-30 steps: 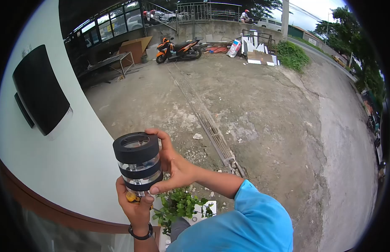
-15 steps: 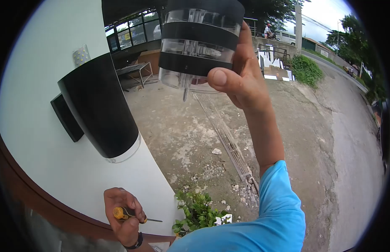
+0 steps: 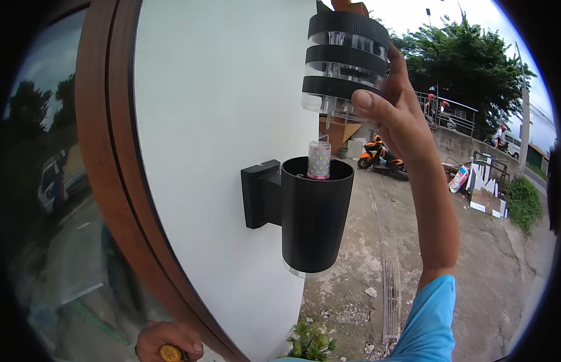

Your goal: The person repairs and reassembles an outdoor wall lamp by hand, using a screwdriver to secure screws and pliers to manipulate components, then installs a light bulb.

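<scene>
My right hand (image 3: 401, 114) is raised, gripping the side of a lamp cap (image 3: 345, 57) made of black rings and clear plastic, thumb in front. A thin threaded rod (image 3: 330, 117) points down from the cap's middle. Below it, apart from the cap, is a black cylindrical wall lamp (image 3: 316, 223), open at the top. A clear LED bulb (image 3: 319, 161) with yellow chips stands up out of it. At the bottom left, my left hand (image 3: 165, 338) is closed around a screwdriver, whose yellow handle end (image 3: 170, 353) shows; its shaft is out of view.
A black bracket (image 3: 259, 193) joins the lamp to the white wall (image 3: 202, 120). Left of that are a brown frame (image 3: 105, 151) and reflective glass (image 3: 51, 241). An orange-and-black motorcycle (image 3: 380, 158) is parked behind. A leafy plant (image 3: 310, 342) grows below.
The view has swung left, so the lamp now sits mid-frame with its bulb and bracket showing. The cap is still in my right hand, now above the lamp's open top. My left hand appears lower.
</scene>
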Action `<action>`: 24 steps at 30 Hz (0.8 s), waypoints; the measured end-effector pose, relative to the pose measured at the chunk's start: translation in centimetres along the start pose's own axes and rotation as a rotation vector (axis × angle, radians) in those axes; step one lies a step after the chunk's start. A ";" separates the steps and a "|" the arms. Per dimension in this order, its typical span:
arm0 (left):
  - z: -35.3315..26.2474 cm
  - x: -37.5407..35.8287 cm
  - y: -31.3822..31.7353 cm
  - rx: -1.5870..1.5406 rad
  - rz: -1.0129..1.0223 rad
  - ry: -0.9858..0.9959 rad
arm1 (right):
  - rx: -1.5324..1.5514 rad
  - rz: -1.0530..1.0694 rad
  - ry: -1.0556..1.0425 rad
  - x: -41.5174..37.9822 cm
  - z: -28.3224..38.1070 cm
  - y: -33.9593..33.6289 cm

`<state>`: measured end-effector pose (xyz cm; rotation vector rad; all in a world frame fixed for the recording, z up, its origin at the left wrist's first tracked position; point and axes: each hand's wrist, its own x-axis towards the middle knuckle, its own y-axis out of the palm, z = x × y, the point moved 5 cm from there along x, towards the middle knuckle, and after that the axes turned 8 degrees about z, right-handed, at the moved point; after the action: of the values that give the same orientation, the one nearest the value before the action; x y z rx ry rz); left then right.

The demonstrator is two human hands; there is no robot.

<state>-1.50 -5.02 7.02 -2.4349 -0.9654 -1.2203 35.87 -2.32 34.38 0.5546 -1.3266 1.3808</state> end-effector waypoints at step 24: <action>-16.6 17.0 1.1 1.541 -0.073 -0.094 | 0.229 -0.027 0.064 -2.5 -3.7 2.7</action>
<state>-3.69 -6.27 30.67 -1.1794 -1.2798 -0.0867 35.44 0.69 30.10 0.6732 -1.1128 1.5261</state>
